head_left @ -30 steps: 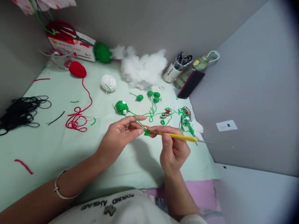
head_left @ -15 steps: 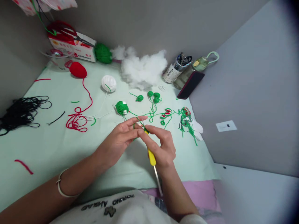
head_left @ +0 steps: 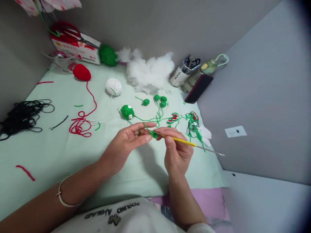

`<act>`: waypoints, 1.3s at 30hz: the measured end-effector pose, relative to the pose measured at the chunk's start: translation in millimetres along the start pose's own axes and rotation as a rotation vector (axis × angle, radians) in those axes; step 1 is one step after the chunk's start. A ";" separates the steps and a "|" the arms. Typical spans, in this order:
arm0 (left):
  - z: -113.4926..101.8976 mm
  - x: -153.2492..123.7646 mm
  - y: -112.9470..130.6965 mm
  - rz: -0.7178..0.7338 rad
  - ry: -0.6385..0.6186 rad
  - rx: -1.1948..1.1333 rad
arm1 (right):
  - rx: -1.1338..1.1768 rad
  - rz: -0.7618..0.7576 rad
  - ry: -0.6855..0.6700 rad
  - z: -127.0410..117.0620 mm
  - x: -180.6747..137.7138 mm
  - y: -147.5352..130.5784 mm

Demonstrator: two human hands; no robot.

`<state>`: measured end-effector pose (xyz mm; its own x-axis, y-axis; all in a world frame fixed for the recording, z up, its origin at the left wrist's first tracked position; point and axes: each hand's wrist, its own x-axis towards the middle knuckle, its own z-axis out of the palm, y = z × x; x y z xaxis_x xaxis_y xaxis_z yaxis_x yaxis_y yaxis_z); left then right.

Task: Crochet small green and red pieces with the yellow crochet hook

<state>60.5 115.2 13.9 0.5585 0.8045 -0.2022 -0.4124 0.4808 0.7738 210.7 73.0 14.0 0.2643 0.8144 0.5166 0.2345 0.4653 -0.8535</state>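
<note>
In the middle of the head view my right hand grips a crochet hook by its yellow handle. One metal end points right and down; the other meets a small green crochet piece. My left hand pinches that piece at its left side, with green yarn running over the fingers. Just beyond the hands lies a green yarn ball with white spots. Several small green crocheted balls with yarn tails rest farther back, and red-white-green crocheted pieces lie behind my right hand.
White stuffing is heaped at the back. A red yarn ball, a white yarn ball and black yarn lie leftward. To the right are yarn scraps, a pen cup, a phone and a grey wall.
The crochet hook has swung from pointing down toward me to lying nearly level, pointing right. My right hand has turned and shifted right, and the green piece shows more clearly.
</note>
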 end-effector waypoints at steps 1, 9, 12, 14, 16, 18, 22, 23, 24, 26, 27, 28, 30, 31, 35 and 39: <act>-0.1 0.3 0.2 0.013 0.003 0.011 | -0.002 -0.005 -0.004 -0.5 -0.3 -0.5; 2.7 1.8 -3.1 -0.087 0.071 -0.119 | -0.556 -0.398 -0.138 -4.7 -12.6 1.0; -0.4 3.1 -4.8 -0.141 0.049 -0.197 | -0.411 -0.316 -0.071 -6.1 -11.3 -0.3; -1.9 3.4 -4.5 -0.127 0.067 -0.205 | -0.181 -0.153 0.017 -6.9 -7.8 -1.4; -1.4 2.6 -3.6 -0.088 0.076 -0.174 | 0.021 0.010 0.062 -6.5 -4.4 -1.3; 0.9 0.9 -2.7 -0.039 0.065 -0.123 | 0.127 0.099 0.045 -4.5 -2.3 0.0; 5.2 -1.3 -1.9 0.015 0.055 -0.051 | 0.087 0.070 0.014 0.8 -2.0 2.5; 5.8 -1.1 -1.9 0.017 0.063 -0.039 | 0.067 0.054 0.009 1.6 -2.7 2.8; 6.3 -0.7 -2.0 0.019 0.075 -0.030 | 0.039 0.036 -0.002 2.1 -3.7 3.1; 7.1 0.6 -2.7 0.010 0.103 -0.040 | -0.092 -0.041 -0.040 2.2 -6.5 3.7; 7.2 1.4 -3.2 -0.006 0.111 -0.063 | -0.191 -0.103 -0.062 2.0 -8.0 4.1; 7.1 2.2 -3.9 -0.031 0.106 -0.096 | -0.288 -0.171 -0.077 1.6 -9.3 4.5; 5.7 3.8 -5.1 -0.092 0.068 -0.177 | -0.398 -0.254 -0.075 0.1 -10.1 5.2; 4.3 4.5 -5.4 -0.118 0.050 -0.214 | -0.379 -0.239 -0.046 -1.0 -9.5 5.3; -0.9 6.2 -5.1 -0.119 0.063 -0.239 | 0.024 0.105 0.102 -5.3 -2.8 4.5; 2.1 4.4 -4.4 0.022 0.108 -0.063 | 0.231 0.225 0.054 -2.5 -0.5 4.9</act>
<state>66.2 115.9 10.9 0.4695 0.8462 -0.2520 -0.4699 0.4811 0.7401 214.1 74.0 9.7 0.3362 0.8890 0.3108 -0.0521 0.3470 -0.9364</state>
